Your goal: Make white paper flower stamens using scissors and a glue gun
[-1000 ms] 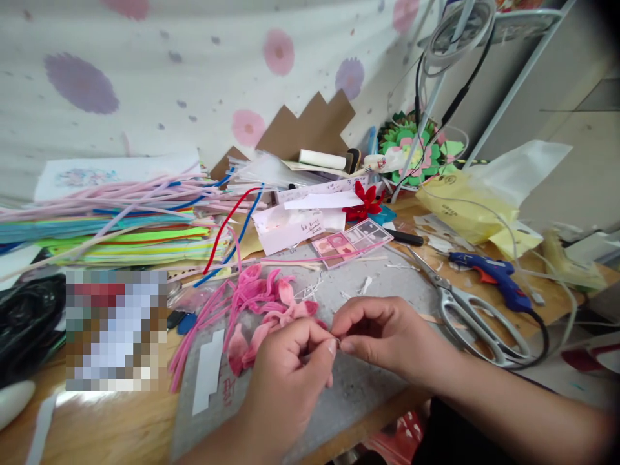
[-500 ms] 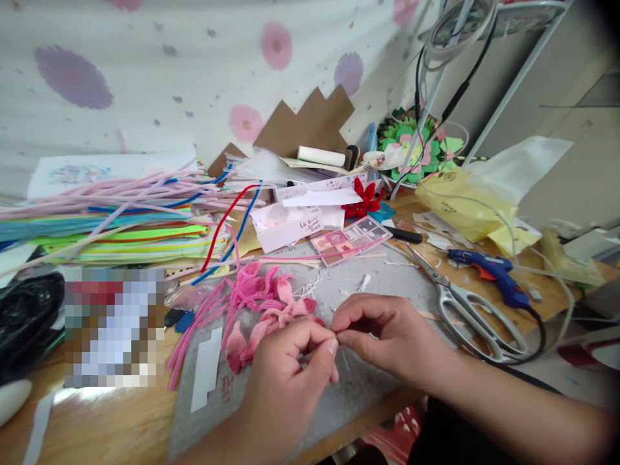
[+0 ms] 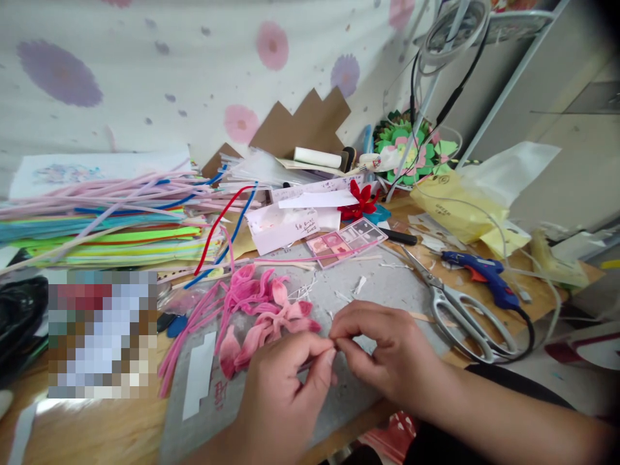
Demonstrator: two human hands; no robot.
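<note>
My left hand (image 3: 293, 381) and my right hand (image 3: 382, 345) meet fingertip to fingertip over the grey mat (image 3: 358, 403). Thumb and forefinger of each are pinched together at one spot. Whatever lies between the fingertips is too small and too covered to make out. Just beyond my left hand rests a heap of pink pipe-cleaner petals (image 3: 276, 316), some with darker tips. Loose pink pipe cleaners (image 3: 194, 329) trail to its left. White scraps (image 3: 359, 285) are scattered on the mat past my right hand.
Metal scissors (image 3: 465, 313) and a blue glue gun (image 3: 484, 274) lie to the right. Bundled coloured pipe cleaners (image 3: 121, 236) fill the back left. A pink makeup palette (image 3: 343, 242), a red flower (image 3: 358, 200) and a yellow bag (image 3: 450, 203) stand farther back. A white paper strip (image 3: 198, 378) lies left.
The view has shifted slightly, so the table items sit a little farther left. Both hands keep their fingertips together, with only a small shift of the fingers.
</note>
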